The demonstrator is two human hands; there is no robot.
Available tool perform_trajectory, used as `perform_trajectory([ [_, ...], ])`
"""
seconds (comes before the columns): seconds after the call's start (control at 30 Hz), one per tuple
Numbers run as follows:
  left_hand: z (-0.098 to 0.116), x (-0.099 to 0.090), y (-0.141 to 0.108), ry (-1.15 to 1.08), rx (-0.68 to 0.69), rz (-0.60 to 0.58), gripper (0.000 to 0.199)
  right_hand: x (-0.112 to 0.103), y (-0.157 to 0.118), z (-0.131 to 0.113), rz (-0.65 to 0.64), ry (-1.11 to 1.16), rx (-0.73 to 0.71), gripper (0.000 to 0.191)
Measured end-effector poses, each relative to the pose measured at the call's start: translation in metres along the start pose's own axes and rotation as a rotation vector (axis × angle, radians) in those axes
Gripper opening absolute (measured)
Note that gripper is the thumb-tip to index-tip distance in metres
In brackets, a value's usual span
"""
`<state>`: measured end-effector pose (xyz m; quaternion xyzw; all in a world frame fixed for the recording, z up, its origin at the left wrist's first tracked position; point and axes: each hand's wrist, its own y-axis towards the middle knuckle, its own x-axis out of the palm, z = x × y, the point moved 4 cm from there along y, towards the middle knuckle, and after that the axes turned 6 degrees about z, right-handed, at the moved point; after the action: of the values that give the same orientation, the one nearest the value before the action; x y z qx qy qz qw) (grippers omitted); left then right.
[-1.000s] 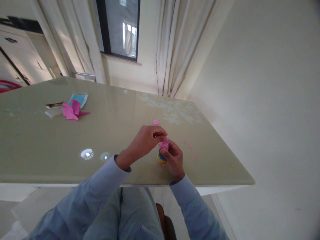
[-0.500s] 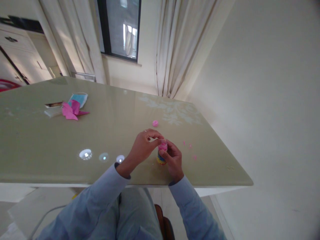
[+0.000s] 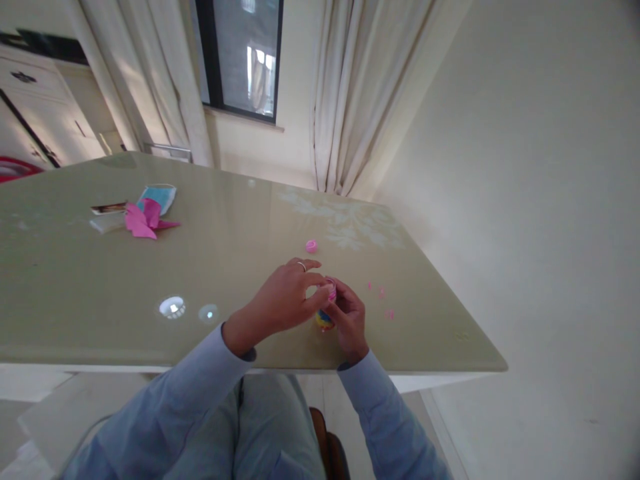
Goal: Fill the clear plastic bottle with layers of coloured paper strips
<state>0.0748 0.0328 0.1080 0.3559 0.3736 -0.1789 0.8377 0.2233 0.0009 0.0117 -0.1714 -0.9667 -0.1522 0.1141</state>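
Observation:
A small bottle (image 3: 325, 320), pink at the top and blue and yellow lower down, stands near the table's front edge. My right hand (image 3: 349, 320) is closed around its right side. At the pink upper part, the thumb and fingers of my left hand (image 3: 287, 298) pinch from the left and hide much of it. The left index finger reaches out above the bottle top. A round pink cap (image 3: 311, 247) lies on the table just beyond my hands. Several tiny pink scraps (image 3: 382, 293) are scattered to the right.
The glossy greenish table (image 3: 225, 220) reaches back to the window wall and curtains. On its left lie crumpled pink paper (image 3: 143, 221), a blue face mask (image 3: 159, 198), a clear wrapper (image 3: 107, 223) and a narrow dark-patterned strip (image 3: 109, 209). A pale wall rises at the right.
My left hand has turned and moved slightly lower over the bottle's pink top, with its index finger now lifted and stretched out. My right hand keeps its hold in nearly the same place.

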Motion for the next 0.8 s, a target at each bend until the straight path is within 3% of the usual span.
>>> perform_trajectory([
  [0.1, 0.005, -0.001, -0.003, 0.138, 0.033, -0.059, 0.03, -0.002, 0.0, 0.0, 0.003, -0.014, -0.017, 0.047],
  [0.33, 0.014, -0.002, 0.002, 0.188, 0.031, -0.215, 0.027, -0.003, 0.0, -0.001, -0.019, -0.024, -0.052, 0.048],
  [0.63, 0.015, -0.007, 0.004, 0.136, -0.053, -0.191, 0.026, -0.001, 0.0, 0.001, -0.002, 0.051, -0.006, 0.048],
  [0.8, 0.018, -0.012, 0.008, 0.133, -0.032, -0.122, 0.022, 0.0, 0.0, 0.0, 0.018, 0.073, 0.013, 0.047],
])
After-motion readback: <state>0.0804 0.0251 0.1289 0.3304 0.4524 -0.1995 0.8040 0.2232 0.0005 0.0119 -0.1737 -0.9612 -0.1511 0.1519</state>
